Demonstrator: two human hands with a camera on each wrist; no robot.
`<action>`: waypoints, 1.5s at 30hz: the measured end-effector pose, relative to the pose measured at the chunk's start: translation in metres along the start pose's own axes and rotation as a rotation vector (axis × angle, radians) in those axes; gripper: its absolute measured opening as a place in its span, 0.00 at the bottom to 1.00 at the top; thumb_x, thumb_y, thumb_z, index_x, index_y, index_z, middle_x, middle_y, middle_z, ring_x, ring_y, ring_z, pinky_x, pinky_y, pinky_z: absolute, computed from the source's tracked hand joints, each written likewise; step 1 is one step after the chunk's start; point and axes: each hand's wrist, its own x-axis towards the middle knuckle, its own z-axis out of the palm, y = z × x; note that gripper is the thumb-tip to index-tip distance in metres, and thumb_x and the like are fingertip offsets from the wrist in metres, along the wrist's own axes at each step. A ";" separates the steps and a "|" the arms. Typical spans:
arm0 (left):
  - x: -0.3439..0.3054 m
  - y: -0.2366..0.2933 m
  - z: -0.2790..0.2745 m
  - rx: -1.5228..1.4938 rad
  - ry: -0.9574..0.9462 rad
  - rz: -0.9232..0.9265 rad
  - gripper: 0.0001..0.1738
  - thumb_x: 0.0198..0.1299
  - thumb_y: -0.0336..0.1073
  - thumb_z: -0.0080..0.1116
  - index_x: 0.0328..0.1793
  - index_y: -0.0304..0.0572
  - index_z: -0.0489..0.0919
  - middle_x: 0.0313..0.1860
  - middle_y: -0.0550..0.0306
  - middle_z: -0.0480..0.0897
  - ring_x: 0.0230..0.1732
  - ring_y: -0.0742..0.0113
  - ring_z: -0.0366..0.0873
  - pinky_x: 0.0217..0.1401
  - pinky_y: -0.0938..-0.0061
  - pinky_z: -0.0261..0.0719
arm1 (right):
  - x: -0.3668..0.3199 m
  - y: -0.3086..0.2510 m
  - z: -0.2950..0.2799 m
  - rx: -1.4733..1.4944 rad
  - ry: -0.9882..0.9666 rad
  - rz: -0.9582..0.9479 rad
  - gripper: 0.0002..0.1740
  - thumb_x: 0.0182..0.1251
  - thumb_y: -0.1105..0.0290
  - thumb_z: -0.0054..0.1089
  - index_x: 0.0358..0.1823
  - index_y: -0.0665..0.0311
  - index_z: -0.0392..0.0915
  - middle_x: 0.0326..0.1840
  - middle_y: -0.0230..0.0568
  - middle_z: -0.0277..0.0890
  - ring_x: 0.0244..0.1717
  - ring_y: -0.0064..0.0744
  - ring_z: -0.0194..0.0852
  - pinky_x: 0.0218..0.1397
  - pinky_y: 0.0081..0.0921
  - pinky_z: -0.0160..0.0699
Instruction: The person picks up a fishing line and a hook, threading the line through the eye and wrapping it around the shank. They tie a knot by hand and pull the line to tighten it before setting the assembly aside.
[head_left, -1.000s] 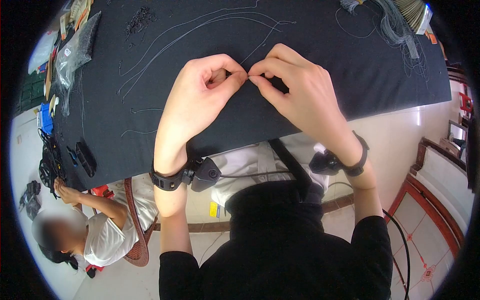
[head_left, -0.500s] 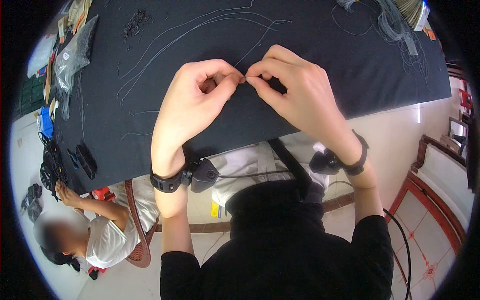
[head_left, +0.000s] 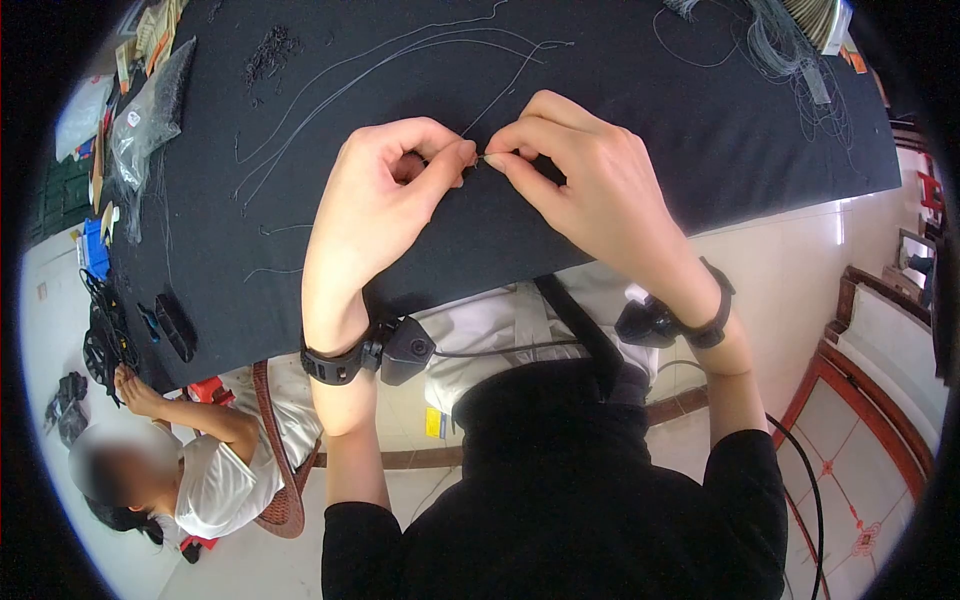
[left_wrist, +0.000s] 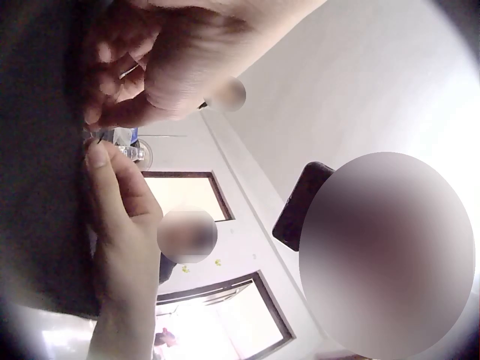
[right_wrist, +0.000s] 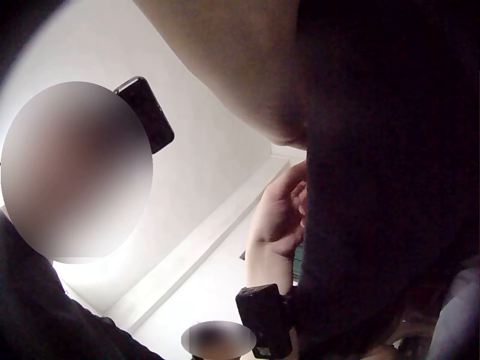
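My left hand (head_left: 375, 200) pinches a thin grey line (head_left: 500, 95) between thumb and forefinger, its other fingers curled into the palm. The line runs from these fingertips up and right across the black cloth. Facing it, my right hand (head_left: 590, 180) pinches a fine strand (head_left: 483, 156) that spans the small gap between both hands' fingertips. In the left wrist view a tiny dark bit shows at the fingertips of the right hand (left_wrist: 120, 195); its kind I cannot tell. The right wrist view shows the left hand (right_wrist: 281, 217) partly hidden behind dark cloth.
Several grey lines (head_left: 390, 65) lie curved on the black table cloth (head_left: 600, 50). A heap of small dark pieces (head_left: 270, 58) sits at the back left, and a bundle of line (head_left: 790, 50) at the back right. Plastic bags (head_left: 150, 115) and a seated person (head_left: 220, 480) are at the left.
Both hands have shifted slightly left, the left one further, so the gap between their fingertips has widened and more of the strand shows.
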 end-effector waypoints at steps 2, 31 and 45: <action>0.001 -0.004 0.001 0.029 -0.001 0.030 0.08 0.61 0.32 0.51 0.38 0.36 0.79 0.28 0.63 0.79 0.23 0.83 0.69 0.20 0.88 0.64 | 0.000 0.000 0.000 0.005 0.003 0.000 0.05 0.54 0.70 0.58 0.26 0.63 0.77 0.26 0.36 0.69 0.23 0.38 0.73 0.25 0.28 0.71; 0.004 -0.004 0.003 -0.010 -0.056 0.068 0.06 0.59 0.29 0.54 0.36 0.32 0.79 0.27 0.63 0.78 0.25 0.82 0.69 0.27 0.87 0.67 | -0.002 0.000 -0.001 -0.044 -0.035 -0.012 0.05 0.56 0.68 0.57 0.27 0.62 0.77 0.26 0.36 0.68 0.24 0.37 0.73 0.25 0.28 0.72; 0.004 -0.007 0.006 -0.027 0.030 0.086 0.06 0.57 0.31 0.56 0.34 0.34 0.80 0.20 0.68 0.75 0.19 0.86 0.62 0.20 0.88 0.59 | -0.003 0.001 -0.001 -0.028 -0.009 0.008 0.06 0.56 0.68 0.57 0.27 0.62 0.77 0.26 0.37 0.68 0.23 0.38 0.74 0.25 0.28 0.72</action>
